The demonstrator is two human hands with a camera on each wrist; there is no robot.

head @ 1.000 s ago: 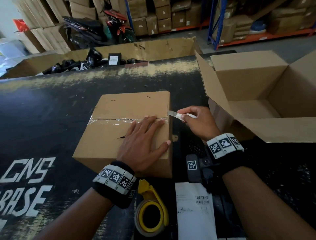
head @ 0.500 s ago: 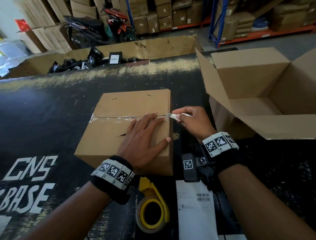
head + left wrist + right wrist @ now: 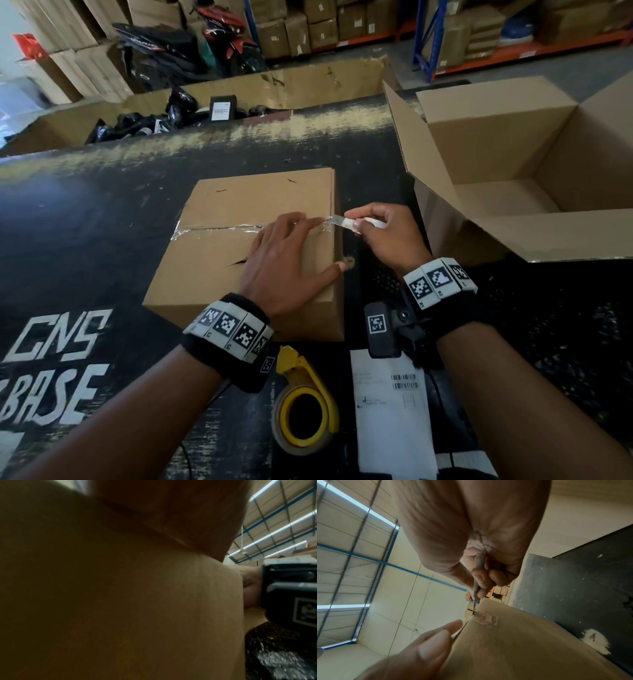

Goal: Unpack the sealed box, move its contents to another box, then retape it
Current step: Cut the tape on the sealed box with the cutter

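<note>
A sealed brown cardboard box [image 3: 219, 270] lies on the black table, with clear tape [image 3: 212, 231] along its top seam. My left hand [image 3: 284, 253] lies flat on the box top, fingers straight, near the seam's right end. My right hand [image 3: 383, 233] pinches a small white-handled cutter [image 3: 349, 222]; its blade [image 3: 475, 604] touches the tape at the box's right edge [image 3: 486, 618]. The left wrist view shows only the box side [image 3: 120, 601] up close. An open cardboard box [image 3: 520, 178] stands to the right with its flaps out.
A yellow tape dispenser [image 3: 305, 407] and a white shipping label [image 3: 390, 414] lie near the table's front edge. Behind the table stands a large carton [image 3: 308, 85] holding black wrapped parcels. Shelves of boxes and a motorbike [image 3: 219, 44] fill the background.
My right hand has brought the cutter leftward, from beside the box to the right end of the taped seam. My left hand has stayed flat on the box top.
</note>
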